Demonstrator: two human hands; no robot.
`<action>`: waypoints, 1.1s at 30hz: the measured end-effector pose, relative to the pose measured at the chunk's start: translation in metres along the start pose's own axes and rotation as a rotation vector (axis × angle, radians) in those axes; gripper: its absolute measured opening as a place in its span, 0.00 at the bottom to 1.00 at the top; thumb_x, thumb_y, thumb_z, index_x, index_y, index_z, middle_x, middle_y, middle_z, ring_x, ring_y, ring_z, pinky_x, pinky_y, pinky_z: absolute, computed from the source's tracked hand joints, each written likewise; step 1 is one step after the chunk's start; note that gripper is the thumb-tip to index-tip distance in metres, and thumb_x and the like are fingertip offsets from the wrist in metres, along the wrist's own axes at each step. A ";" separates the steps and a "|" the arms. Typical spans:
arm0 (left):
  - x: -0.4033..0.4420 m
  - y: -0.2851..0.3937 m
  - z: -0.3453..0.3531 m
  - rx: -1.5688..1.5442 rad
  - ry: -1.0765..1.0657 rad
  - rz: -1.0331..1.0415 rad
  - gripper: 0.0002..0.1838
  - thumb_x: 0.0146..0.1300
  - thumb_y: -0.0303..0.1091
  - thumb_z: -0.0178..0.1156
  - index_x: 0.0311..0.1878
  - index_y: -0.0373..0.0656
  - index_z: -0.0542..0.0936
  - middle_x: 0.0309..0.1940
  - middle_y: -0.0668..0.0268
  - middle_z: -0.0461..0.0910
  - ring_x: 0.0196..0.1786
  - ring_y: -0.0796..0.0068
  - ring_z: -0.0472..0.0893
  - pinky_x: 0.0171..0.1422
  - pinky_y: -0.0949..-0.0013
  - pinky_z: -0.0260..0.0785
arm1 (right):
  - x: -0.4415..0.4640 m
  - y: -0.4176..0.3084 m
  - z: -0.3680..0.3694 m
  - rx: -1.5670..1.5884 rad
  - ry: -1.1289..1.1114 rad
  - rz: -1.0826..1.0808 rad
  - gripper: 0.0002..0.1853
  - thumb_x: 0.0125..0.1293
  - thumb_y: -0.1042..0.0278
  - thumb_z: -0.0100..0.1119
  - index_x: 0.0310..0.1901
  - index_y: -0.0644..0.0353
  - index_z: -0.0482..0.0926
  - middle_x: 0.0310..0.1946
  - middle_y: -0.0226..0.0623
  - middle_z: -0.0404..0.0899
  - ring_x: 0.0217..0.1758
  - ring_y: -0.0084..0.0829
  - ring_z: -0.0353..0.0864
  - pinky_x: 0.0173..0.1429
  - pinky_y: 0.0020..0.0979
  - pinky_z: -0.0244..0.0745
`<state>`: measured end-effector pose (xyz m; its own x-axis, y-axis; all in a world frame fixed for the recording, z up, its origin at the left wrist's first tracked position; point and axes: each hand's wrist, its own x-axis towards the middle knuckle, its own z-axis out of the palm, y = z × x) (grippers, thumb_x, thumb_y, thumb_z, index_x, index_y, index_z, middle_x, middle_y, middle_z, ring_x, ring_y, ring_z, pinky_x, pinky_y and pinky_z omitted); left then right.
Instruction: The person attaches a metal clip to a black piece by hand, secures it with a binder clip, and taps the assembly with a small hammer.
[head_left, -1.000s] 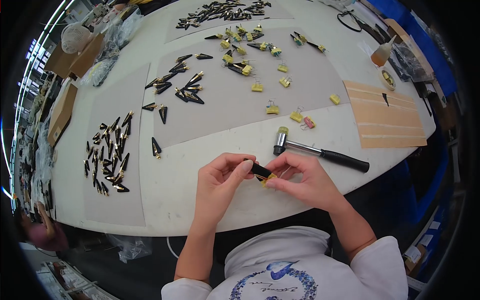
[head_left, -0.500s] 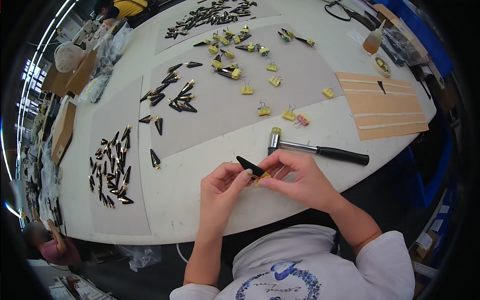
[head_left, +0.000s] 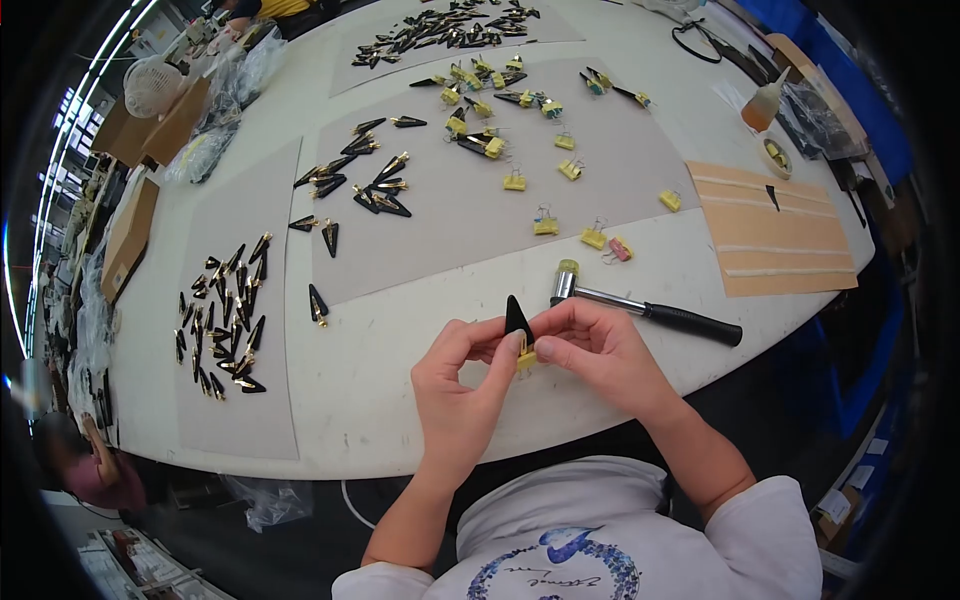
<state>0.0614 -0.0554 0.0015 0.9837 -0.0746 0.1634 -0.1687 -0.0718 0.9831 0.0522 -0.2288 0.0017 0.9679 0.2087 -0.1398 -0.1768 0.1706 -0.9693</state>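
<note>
My left hand [head_left: 464, 372] and my right hand [head_left: 596, 356] meet near the table's front edge, both closed on one black pointed hair clip [head_left: 514, 314]. Its tip points away from me. A yellow binder clip [head_left: 527, 360] sits at its lower end, between my fingertips; how far it grips the piece is hidden. Just beyond my right hand lies a hammer [head_left: 640, 308] with a black handle and yellowish head. Farther off are loose yellow binder clips [head_left: 593, 239] and a pink one [head_left: 621, 249]. A single black clip [head_left: 318, 305] lies to the left.
Black clips [head_left: 228, 318] lie on a grey sheet [head_left: 270, 420] at left, with more at the back. A tan board [head_left: 780, 240] with pale strips, a tape roll [head_left: 774, 155] and a bottle [head_left: 760, 108] stand right. Other people are at the far left and lower left.
The black clip has turned from slanting left to nearly upright, its tip now pointing away from me. The yellow binder clip shows more at its lower end. The camera view has shifted slightly.
</note>
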 end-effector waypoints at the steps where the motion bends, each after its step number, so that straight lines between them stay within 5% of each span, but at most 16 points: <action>1: 0.000 -0.001 0.000 0.012 -0.005 0.010 0.08 0.61 0.23 0.65 0.44 0.34 0.84 0.32 0.64 0.81 0.35 0.81 0.80 0.42 0.76 0.72 | 0.001 0.002 -0.001 0.022 0.001 0.012 0.10 0.68 0.73 0.60 0.49 0.65 0.79 0.40 0.30 0.82 0.44 0.18 0.81 0.50 0.22 0.75; 18: 0.008 -0.004 -0.012 0.044 -0.080 0.020 0.04 0.60 0.25 0.65 0.34 0.33 0.83 0.27 0.63 0.83 0.30 0.78 0.80 0.38 0.75 0.72 | 0.003 -0.005 0.010 -0.274 0.065 -0.039 0.06 0.63 0.73 0.64 0.39 0.65 0.80 0.34 0.30 0.82 0.38 0.18 0.80 0.45 0.22 0.75; 26: 0.011 -0.004 -0.025 -0.315 -0.255 -0.314 0.08 0.65 0.29 0.62 0.42 0.33 0.82 0.33 0.67 0.83 0.38 0.83 0.79 0.47 0.77 0.71 | 0.003 -0.013 0.008 -0.278 0.034 0.028 0.06 0.62 0.73 0.65 0.39 0.65 0.80 0.34 0.29 0.82 0.36 0.17 0.80 0.45 0.21 0.75; 33: 0.009 -0.006 -0.027 -0.295 -0.229 -0.333 0.08 0.65 0.27 0.63 0.44 0.33 0.82 0.36 0.66 0.83 0.39 0.83 0.80 0.48 0.77 0.72 | 0.005 -0.012 0.008 -0.191 0.054 0.034 0.07 0.64 0.72 0.64 0.41 0.66 0.81 0.34 0.31 0.83 0.37 0.15 0.80 0.45 0.20 0.75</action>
<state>0.0726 -0.0288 -0.0004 0.9368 -0.3143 -0.1536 0.2096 0.1526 0.9658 0.0574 -0.2218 0.0148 0.9711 0.1587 -0.1784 -0.1772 -0.0224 -0.9839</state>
